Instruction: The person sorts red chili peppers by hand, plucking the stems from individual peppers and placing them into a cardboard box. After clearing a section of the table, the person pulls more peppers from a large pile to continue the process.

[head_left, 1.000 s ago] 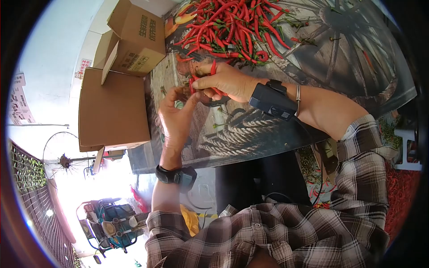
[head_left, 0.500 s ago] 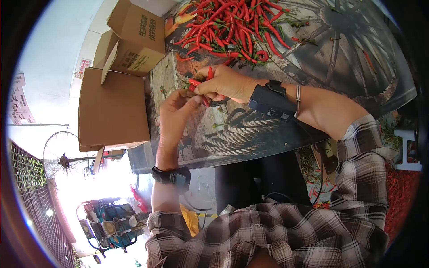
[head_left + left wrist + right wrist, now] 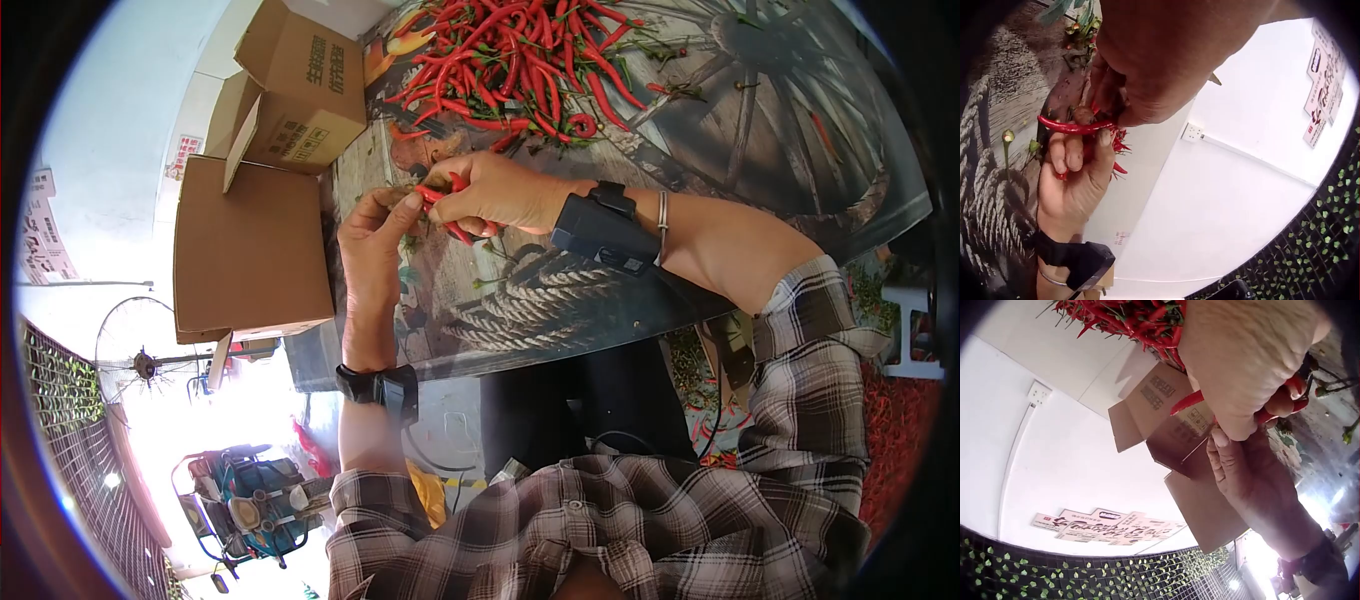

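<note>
Left hand [image 3: 372, 245], right hand [image 3: 505, 195]: both grips pinch one red chilli [image 3: 1075, 129]. Left wrist view: long axis near-horizontal, free end left.

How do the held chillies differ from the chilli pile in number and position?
The held chillies are few, while the chilli pile has many. The right hand grips the held chillies above the tabletop; the chilli pile lies on it. Both are red.
</note>
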{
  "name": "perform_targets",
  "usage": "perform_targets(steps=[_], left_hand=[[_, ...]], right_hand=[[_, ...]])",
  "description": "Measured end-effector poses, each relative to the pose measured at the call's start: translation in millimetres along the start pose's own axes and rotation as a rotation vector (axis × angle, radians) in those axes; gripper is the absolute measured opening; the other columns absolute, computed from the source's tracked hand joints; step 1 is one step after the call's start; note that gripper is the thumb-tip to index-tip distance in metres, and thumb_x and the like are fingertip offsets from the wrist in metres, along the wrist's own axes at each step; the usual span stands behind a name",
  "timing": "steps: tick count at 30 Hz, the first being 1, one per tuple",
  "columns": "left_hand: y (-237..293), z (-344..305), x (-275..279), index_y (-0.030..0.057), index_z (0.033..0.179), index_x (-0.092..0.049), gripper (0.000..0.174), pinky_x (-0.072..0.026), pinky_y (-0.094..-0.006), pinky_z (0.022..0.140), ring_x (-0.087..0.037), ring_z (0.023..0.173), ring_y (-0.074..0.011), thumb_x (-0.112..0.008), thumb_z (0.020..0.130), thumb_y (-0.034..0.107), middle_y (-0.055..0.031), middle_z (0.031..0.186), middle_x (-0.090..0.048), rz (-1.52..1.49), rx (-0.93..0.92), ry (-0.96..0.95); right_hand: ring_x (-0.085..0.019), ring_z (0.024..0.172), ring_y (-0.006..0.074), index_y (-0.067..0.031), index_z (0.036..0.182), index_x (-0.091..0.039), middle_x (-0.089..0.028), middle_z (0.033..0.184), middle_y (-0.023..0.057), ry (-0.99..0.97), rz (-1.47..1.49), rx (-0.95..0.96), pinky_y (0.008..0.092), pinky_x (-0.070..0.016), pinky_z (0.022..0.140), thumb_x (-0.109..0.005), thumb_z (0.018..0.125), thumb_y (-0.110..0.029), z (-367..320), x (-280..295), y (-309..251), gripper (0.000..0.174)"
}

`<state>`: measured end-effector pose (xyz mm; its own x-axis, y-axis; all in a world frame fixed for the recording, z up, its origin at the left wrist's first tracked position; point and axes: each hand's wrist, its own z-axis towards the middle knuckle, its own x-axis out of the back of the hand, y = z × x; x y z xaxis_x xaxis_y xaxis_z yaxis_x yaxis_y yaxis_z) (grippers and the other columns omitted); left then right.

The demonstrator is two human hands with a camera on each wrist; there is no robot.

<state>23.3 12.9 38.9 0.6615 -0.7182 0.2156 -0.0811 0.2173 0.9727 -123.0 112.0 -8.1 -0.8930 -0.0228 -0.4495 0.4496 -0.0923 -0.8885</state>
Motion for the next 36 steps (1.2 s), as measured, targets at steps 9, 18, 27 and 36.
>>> perform_targets(steps=[9, 18, 27, 36], left_hand=[[11, -4, -13, -0.0001, 0.080, -0.058, 0.010, -0.0429, -0.0262, 0.059, -0.052, 0.065, -0.0111, -0.066, 0.080, 0.005, -0.0044, 0.073, -0.057, 0.813, -0.541, 0.069], [-1, 11, -10, -0.0011, 0.081, -0.057, 0.015, -0.0420, -0.0240, 0.058, -0.055, 0.064, -0.0135, -0.062, 0.085, 0.012, -0.0069, 0.073, -0.058, 0.960, -0.609, 0.122], [10, 8, 14, -0.0030, 0.101, -0.062, 0.019, -0.0445, -0.0206, 0.066, -0.055, 0.072, -0.0071, -0.058, 0.088, 0.010, -0.0021, 0.081, -0.062, 0.469, -0.052, -0.141], [4, 3, 11, -0.0020, 0.093, -0.062, 0.018, -0.0407, -0.0213, 0.063, -0.049, 0.069, -0.0043, -0.056, 0.088, 0.014, 0.0005, 0.076, -0.059, 0.600, -0.061, -0.138]], right_hand=[[-0.040, 0.043, 0.0047, -0.0042, 0.084, -0.054, -0.050, 0.058, 0.0011, 0.010, 0.024, -0.067, 0.0219, -0.0269, 0.039, -0.058, 0.082, -0.012, 2, 3, -1, 0.009], [-0.041, 0.040, 0.0062, -0.0037, 0.079, -0.051, -0.052, 0.058, 0.0038, 0.054, 0.073, -0.012, 0.0223, -0.0273, 0.038, -0.059, 0.082, -0.010, 6, 5, 3, 0.010], [-0.042, 0.040, 0.0067, -0.0017, 0.080, -0.051, -0.053, 0.060, 0.0056, 0.028, -0.016, 0.010, 0.0227, -0.0295, 0.038, -0.062, 0.080, -0.009, 3, 3, 2, 0.013], [-0.041, 0.041, 0.0063, -0.0011, 0.080, -0.053, -0.051, 0.057, 0.0026, 0.059, -0.089, -0.016, 0.0233, -0.0292, 0.038, -0.064, 0.080, -0.009, -1, -2, -3, 0.014]])
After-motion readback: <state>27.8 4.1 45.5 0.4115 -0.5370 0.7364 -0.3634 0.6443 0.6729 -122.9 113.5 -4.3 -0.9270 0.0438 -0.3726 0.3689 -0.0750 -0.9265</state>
